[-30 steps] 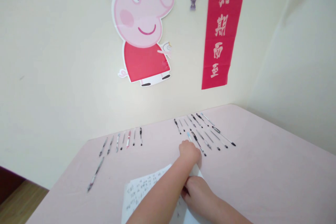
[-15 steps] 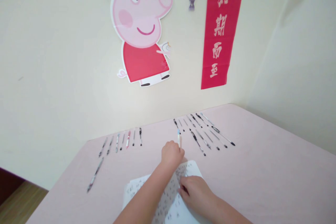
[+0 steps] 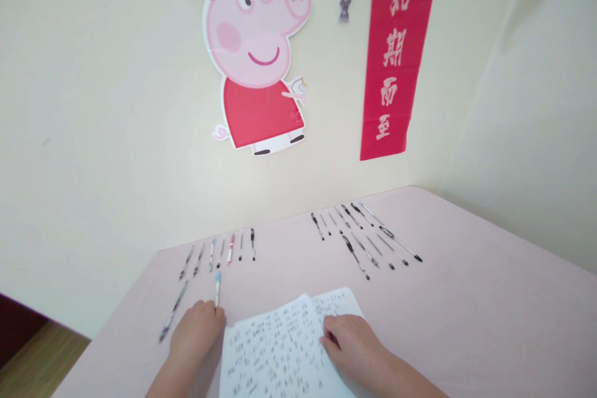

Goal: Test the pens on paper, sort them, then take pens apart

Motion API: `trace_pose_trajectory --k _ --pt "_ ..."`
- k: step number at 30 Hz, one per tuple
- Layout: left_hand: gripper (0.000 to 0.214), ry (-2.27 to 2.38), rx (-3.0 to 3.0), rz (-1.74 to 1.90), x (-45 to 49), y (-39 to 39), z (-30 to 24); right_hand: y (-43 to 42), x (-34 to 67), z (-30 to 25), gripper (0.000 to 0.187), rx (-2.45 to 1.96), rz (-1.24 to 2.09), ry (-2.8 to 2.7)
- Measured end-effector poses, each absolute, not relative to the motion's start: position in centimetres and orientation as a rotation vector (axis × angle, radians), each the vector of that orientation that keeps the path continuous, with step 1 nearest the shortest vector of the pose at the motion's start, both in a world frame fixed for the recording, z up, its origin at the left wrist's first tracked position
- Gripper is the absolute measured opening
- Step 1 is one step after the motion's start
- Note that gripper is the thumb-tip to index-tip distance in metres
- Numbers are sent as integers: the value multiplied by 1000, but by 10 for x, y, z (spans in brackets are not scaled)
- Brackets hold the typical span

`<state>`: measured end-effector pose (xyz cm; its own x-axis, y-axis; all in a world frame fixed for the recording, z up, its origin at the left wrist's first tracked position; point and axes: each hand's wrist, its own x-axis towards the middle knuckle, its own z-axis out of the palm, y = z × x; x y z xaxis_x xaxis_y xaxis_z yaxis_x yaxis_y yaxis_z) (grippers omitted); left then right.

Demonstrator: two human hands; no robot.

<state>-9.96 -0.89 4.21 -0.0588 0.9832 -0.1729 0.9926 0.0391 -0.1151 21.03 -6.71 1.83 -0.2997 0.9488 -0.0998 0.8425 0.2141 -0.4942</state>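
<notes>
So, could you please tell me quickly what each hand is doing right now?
Left hand: closed on the blue-tipped pen.
Right hand: open, resting on the written sheet.

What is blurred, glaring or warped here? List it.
Head view: soft, even light, no glare on the table, faint shadows under the left hand holding a blue-tipped pen and the right hand; head view: writing on the paper too fine to read, wide lens splays the far pens.

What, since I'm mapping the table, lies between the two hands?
In the head view, a handwritten sheet fills that stretch: the right hand rests on it, the left hand, holding a pen, sits beside its left edge.
</notes>
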Motion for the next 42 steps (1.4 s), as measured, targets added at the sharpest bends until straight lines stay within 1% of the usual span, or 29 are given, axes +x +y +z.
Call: trace_pose_trajectory --k 4,16,21,26,30,33,36,39,42 --pt "38 2385 1934 -300 -122 -17 37 -68 210 18 17 -1719 690 -2266" --pt "33 2489 1701 -314 -154 -9 31 -67 209 18 17 -1721 707 -2269" --pt "27 2522 1667 -262 -153 -10 34 -67 210 17 18 -1709 694 -2270" --pt "33 2580 1664 -283 -144 -16 50 -68 209 21 19 -1717 686 -2280" --pt "34 2570 1896 -274 -109 -23 67 -69 209 22 20 -1709 669 -2289" --pt "29 2378 2105 -116 -59 -32 70 -69 208 20 20 -1711 655 -2296" --pt "27 2089 2215 30 -3 -44 62 -71 206 19 19 -1729 637 -2297" --pt "25 1856 2252 80 39 -56 47 -73 205 21 16 -1752 651 -2285" --pt "26 1770 2222 79 59 -62 34 -69 209 29 15 -1749 669 -2306"
